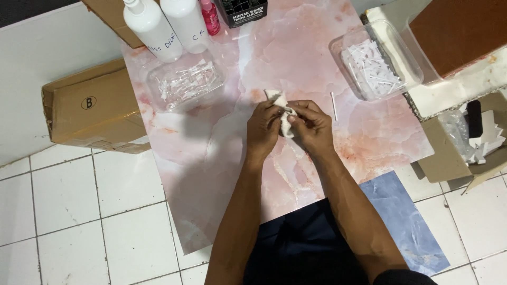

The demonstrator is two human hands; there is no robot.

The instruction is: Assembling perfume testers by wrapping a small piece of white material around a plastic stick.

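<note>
Hands at tabletop (222,158) centre: left hand (262,128) and right hand (311,126), fingers pinched on white cloth (280,100). Filled vial trays at ten (182,82) and two o'clock (369,66); one loose stick (334,105) remains beside them.

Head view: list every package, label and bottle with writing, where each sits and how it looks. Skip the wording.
Two white bottles: top left of the pink marble board, handwritten dark marks.
Black box: top centre, white print.
Brown carton: floor, left of board, round black mark.
Pink bottle: between white bottles and black box.
Open carton: right edge, white pieces inside.
</note>
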